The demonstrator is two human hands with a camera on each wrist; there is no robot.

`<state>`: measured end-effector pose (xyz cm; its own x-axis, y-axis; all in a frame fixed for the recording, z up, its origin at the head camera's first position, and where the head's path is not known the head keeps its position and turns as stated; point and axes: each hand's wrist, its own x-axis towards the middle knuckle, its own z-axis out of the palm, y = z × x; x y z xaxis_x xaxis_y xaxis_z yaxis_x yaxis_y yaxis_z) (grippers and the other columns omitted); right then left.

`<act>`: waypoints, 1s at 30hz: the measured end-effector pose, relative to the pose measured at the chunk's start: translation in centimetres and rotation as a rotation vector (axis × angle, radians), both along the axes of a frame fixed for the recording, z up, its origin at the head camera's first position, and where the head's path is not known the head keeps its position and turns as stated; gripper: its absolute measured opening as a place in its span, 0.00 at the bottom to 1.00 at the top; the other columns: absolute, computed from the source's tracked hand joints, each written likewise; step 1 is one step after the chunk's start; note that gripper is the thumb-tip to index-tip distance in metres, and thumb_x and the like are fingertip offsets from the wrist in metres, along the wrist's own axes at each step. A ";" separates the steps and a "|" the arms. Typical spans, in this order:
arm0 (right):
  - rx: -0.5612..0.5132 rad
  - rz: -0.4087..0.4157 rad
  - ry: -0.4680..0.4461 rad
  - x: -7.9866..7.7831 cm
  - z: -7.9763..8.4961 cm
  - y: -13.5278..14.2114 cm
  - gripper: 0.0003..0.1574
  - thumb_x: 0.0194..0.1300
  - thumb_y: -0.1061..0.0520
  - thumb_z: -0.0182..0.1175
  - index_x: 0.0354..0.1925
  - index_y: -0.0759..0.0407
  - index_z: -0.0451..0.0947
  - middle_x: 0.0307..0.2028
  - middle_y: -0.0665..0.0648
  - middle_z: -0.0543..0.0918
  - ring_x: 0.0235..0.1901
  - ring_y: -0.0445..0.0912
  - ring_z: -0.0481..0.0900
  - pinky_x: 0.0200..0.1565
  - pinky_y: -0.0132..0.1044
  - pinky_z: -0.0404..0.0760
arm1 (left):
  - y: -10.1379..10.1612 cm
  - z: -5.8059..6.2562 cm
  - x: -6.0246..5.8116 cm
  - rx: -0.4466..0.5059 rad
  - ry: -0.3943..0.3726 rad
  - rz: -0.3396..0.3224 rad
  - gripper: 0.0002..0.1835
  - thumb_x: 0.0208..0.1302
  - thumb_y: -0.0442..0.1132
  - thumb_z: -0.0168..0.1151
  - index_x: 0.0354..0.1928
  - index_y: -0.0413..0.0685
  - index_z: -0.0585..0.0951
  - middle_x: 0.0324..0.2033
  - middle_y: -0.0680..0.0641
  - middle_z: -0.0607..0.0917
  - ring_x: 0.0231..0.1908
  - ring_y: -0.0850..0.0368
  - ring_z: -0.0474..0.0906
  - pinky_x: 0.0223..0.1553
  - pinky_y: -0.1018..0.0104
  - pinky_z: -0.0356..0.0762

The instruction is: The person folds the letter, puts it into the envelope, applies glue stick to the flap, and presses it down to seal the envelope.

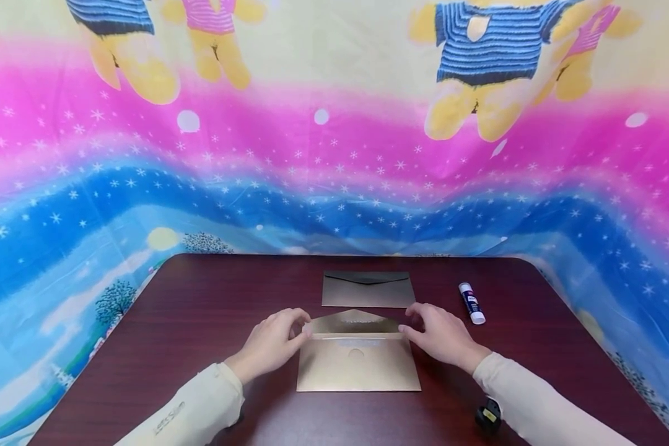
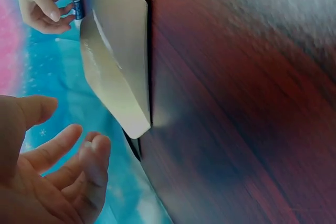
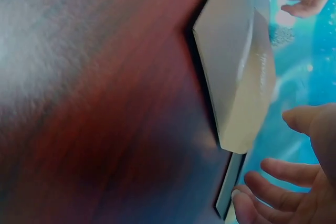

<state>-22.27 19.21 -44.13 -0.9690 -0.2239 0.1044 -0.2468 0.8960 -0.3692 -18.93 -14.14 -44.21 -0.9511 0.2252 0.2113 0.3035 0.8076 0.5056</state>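
Note:
A gold paper envelope (image 1: 359, 375) lies on the table with its pointed flap raised away from the person. My left hand (image 1: 273, 342) hovers by its upper left corner, thumb and fingers spread apart. In the left wrist view, a gap shows between the left fingers (image 2: 94, 161) and the envelope (image 2: 126, 40). At the upper right corner is my right hand (image 1: 445, 334), its fingers loosely bent. The right wrist view shows those fingers (image 3: 283, 171) apart from the gold envelope (image 3: 226, 61), with nothing held between them.
Behind the gold envelope lies a darker brown envelope (image 1: 368, 294), its flap folded down. A glue stick (image 1: 472, 303) with a white cap lies to the right on the dark red wooden table (image 1: 228, 279). A printed cloth (image 1: 312, 155) hangs behind the table.

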 end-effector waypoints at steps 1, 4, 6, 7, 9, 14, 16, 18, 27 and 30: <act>-0.001 0.006 -0.003 0.0 -0.1 -0.1 0.25 0.62 0.45 0.70 0.53 0.55 0.81 0.43 0.55 0.86 0.38 0.45 0.81 0.39 0.44 0.84 | 0.0 -0.1 -0.1 -0.005 0.000 0.002 0.11 0.65 0.43 0.68 0.47 0.52 0.84 0.34 0.55 0.84 0.33 0.62 0.78 0.34 0.65 0.74; -0.004 0.023 -0.016 0.0 -0.4 -0.3 0.27 0.62 0.45 0.70 0.56 0.54 0.80 0.45 0.56 0.85 0.42 0.47 0.82 0.44 0.49 0.84 | 0.0 -0.4 -0.5 -0.029 0.002 0.007 0.14 0.62 0.43 0.71 0.49 0.51 0.83 0.38 0.52 0.85 0.37 0.59 0.80 0.38 0.60 0.77; -0.008 0.039 -0.021 0.0 -0.6 -0.5 0.29 0.61 0.44 0.71 0.57 0.54 0.79 0.47 0.56 0.85 0.44 0.48 0.83 0.46 0.51 0.84 | 0.0 -0.6 -0.7 -0.052 -0.002 0.004 0.17 0.61 0.43 0.72 0.51 0.50 0.82 0.41 0.51 0.85 0.41 0.57 0.80 0.41 0.57 0.79; -0.009 0.050 -0.022 0.0 -0.7 -0.6 0.30 0.61 0.43 0.71 0.57 0.53 0.79 0.47 0.56 0.85 0.46 0.48 0.83 0.47 0.51 0.83 | 0.1 -0.6 -0.8 -0.065 -0.005 -0.001 0.19 0.60 0.43 0.73 0.52 0.50 0.82 0.43 0.50 0.85 0.43 0.56 0.80 0.43 0.56 0.79; -0.006 0.072 -0.023 0.0 -0.9 -0.7 0.32 0.60 0.43 0.72 0.58 0.52 0.78 0.50 0.55 0.84 0.48 0.48 0.82 0.49 0.52 0.83 | 0.2 -0.8 -0.9 -0.092 -0.016 -0.013 0.23 0.58 0.44 0.74 0.55 0.49 0.80 0.47 0.49 0.84 0.46 0.53 0.80 0.46 0.53 0.80; 0.012 0.128 -0.013 0.1 -1.4 -1.0 0.37 0.56 0.44 0.75 0.61 0.52 0.76 0.55 0.54 0.83 0.54 0.49 0.81 0.54 0.54 0.81 | 0.7 -1.5 -1.5 -0.142 -0.042 -0.052 0.35 0.53 0.46 0.78 0.63 0.48 0.76 0.56 0.45 0.81 0.53 0.47 0.77 0.50 0.50 0.79; 0.021 0.140 -0.004 0.1 -1.5 -1.1 0.39 0.55 0.46 0.77 0.61 0.53 0.76 0.56 0.54 0.82 0.55 0.50 0.80 0.55 0.53 0.81 | 0.9 -1.8 -1.7 -0.153 -0.041 -0.068 0.38 0.51 0.47 0.79 0.65 0.47 0.75 0.57 0.43 0.81 0.55 0.45 0.76 0.52 0.50 0.79; 0.033 0.148 0.009 0.1 -1.6 -1.2 0.40 0.53 0.47 0.78 0.62 0.53 0.76 0.56 0.55 0.82 0.56 0.51 0.80 0.55 0.54 0.81 | 1.1 -2.1 -1.8 -0.171 -0.035 -0.081 0.40 0.50 0.47 0.79 0.65 0.46 0.75 0.57 0.42 0.81 0.56 0.44 0.75 0.53 0.49 0.78; 0.070 0.155 0.030 0.1 -1.9 -1.3 0.39 0.50 0.49 0.80 0.59 0.52 0.77 0.54 0.55 0.82 0.56 0.52 0.78 0.54 0.52 0.82 | 1.3 -2.6 -1.9 -0.211 0.008 -0.108 0.41 0.48 0.46 0.80 0.65 0.47 0.75 0.52 0.44 0.82 0.53 0.46 0.76 0.53 0.51 0.78; 0.078 0.168 0.055 0.1 -2.0 -1.5 0.37 0.50 0.50 0.80 0.57 0.53 0.78 0.52 0.53 0.82 0.53 0.49 0.78 0.52 0.49 0.82 | 1.3 -2.7 -1.8 -0.248 0.068 -0.125 0.40 0.48 0.47 0.81 0.64 0.48 0.75 0.48 0.46 0.82 0.50 0.47 0.76 0.52 0.52 0.77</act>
<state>-22.12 17.74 -46.09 -0.9104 -0.3919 0.1323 -0.4136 0.8656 -0.2822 -20.73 -12.80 -46.91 -0.8983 0.3924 0.1976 0.4349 0.8584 0.2720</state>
